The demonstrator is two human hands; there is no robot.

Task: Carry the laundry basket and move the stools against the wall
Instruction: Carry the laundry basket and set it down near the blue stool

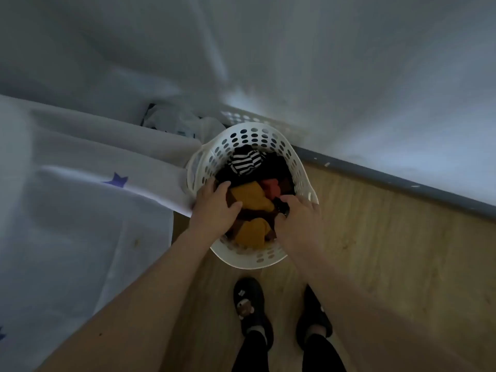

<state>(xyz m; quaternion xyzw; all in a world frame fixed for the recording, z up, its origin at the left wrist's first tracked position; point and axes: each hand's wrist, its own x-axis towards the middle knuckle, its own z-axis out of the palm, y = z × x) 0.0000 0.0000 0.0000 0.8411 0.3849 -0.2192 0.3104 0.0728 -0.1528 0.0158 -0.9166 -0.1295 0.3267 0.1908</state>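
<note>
as seen from the head camera, near to far:
feet: two dark slippers (252, 310) on the wood floor (375, 251), just below the basket; the right one is partly hidden behind the right forearm; a small brown figure sits on the left slipper, too blurred to identify.
legs: dark trousers, cut off by the bottom edge.
left hand (214, 205): over the basket's left rim, fingers curled down onto the clothes; whether it grips the rim or the fabric, cannot tell.
right hand (298, 218): over the basket's right rim, fingers bent, tips among the dark clothes; actual hold hidden by the hand itself, cannot tell.
laundry basket (249, 140): white, perforated, standing on the floor close to the wall, touching or just beside the hanging sheet; near rim partly covered by both hands.
contents: mustard cloth (249, 197), a red piece (271, 186), a black-and-white striped piece (245, 162), dark items underneath, not separable.
sheet (80, 197): white with blue stars, draped at left, cut off by the frame.
second basket (241, 118): only a perforated white strip shows behind the first; pale crumpled cloth beside it, blurred.
wall (375, 89): pale, grey skirting along its base.
</note>
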